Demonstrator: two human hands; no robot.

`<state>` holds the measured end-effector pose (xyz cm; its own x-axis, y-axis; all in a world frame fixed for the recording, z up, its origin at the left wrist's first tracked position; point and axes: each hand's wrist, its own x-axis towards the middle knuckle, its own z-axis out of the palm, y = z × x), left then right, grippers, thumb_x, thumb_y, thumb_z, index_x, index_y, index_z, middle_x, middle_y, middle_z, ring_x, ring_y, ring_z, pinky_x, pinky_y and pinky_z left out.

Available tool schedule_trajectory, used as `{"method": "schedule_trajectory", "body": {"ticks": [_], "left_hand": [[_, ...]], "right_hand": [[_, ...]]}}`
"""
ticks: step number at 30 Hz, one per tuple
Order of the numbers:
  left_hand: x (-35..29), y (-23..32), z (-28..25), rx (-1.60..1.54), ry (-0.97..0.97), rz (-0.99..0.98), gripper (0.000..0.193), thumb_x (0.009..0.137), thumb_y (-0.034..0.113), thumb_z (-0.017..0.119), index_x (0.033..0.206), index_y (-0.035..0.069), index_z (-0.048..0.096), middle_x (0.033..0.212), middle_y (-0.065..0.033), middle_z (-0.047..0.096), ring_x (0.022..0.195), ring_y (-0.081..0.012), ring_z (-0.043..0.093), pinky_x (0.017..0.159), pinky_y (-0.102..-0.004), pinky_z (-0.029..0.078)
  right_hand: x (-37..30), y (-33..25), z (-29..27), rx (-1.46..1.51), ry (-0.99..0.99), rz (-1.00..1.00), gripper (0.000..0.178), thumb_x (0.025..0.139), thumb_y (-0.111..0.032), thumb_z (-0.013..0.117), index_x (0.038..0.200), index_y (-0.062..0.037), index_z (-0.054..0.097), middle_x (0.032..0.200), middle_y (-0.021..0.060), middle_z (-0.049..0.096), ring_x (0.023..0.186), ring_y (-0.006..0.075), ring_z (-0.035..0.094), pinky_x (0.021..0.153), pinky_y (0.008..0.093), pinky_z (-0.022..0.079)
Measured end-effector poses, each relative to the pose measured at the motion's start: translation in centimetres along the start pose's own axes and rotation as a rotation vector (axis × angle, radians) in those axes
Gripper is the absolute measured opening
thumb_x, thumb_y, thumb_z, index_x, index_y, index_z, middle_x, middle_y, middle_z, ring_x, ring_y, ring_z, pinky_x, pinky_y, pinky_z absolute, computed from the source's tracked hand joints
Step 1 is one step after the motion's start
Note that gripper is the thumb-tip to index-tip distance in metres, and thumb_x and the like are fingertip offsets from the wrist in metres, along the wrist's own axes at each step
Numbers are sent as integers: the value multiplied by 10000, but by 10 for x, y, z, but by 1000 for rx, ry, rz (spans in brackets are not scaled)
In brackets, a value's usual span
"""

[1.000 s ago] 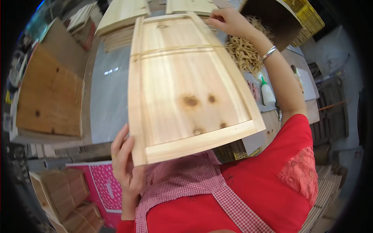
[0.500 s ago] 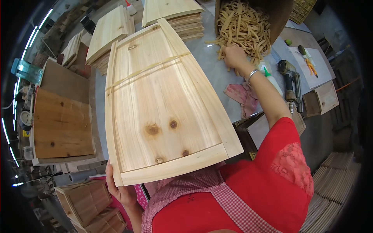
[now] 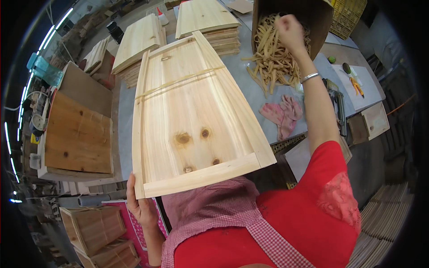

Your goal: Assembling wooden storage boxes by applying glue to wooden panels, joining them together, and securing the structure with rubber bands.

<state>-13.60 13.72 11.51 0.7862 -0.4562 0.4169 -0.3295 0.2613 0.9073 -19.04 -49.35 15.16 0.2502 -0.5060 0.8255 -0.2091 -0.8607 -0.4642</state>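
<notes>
A pale pine wooden box (image 3: 196,107) with a knotty face and raised edge strips stands tilted in front of me. A tan rubber band (image 3: 178,84) runs across its upper part. My left hand (image 3: 142,210) grips its lower left corner, fingers along the side and the thumb out of sight. My right hand (image 3: 289,33) is raised over a heap of tan rubber bands (image 3: 275,58) spilling from a cardboard box (image 3: 322,27). Its fingers are curled closed, and anything in them is too small to make out.
Stacked pine boards (image 3: 208,20) and another stack (image 3: 138,40) lie at the back of the grey table. A pink cloth (image 3: 282,114) lies right of the box, with a nail gun (image 3: 338,105) beyond my forearm. Banded wooden boxes (image 3: 94,228) stand at lower left.
My right hand has lifted from the near edge of the rubber bands to above the heap, farther away. My left hand still holds the wooden box, which has shifted slightly in view.
</notes>
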Motion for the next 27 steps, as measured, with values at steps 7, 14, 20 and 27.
{"method": "schedule_trajectory", "body": {"ticks": [7, 14, 20, 27], "left_hand": [[7, 8, -4, 76, -76, -1, 594, 1000, 224, 545, 1467, -81, 339, 1493, -189, 421, 1357, -274, 437, 1130, -396, 326], [58, 71, 23, 589, -127, 487, 992, 755, 457, 821, 1490, -2, 339, 1533, -231, 346, 1390, -363, 397, 1128, -480, 313], [69, 128, 47, 956, -271, 816, 479, 806, 200, 790, 1219, 28, 617, 1200, -161, 657, 1204, -394, 592, 1108, -489, 355], [26, 131, 9, -315, -772, -355, 161, 823, 118, 774, 790, 11, 658, 760, -79, 639, 748, -156, 629, 946, -390, 471]], "right_hand": [[22, -62, -13, -176, -558, -19, 300, 847, -330, 648, 898, -34, 644, 852, 178, 686, 848, 351, 666, 758, 421, 519], [-28, -266, -57, 402, -571, -242, 82, 935, -79, 618, 939, -18, 564, 651, 7, 519, 598, 77, 489, 540, 265, 396], [-103, -374, -108, 687, -990, -783, 166, 860, -168, 663, 901, -73, 532, 620, 77, 557, 545, 256, 550, 604, 349, 388], [-117, -365, -147, 683, -1102, -776, 232, 852, -241, 728, 801, -97, 553, 587, 18, 483, 519, 212, 505, 623, 337, 385]]}}
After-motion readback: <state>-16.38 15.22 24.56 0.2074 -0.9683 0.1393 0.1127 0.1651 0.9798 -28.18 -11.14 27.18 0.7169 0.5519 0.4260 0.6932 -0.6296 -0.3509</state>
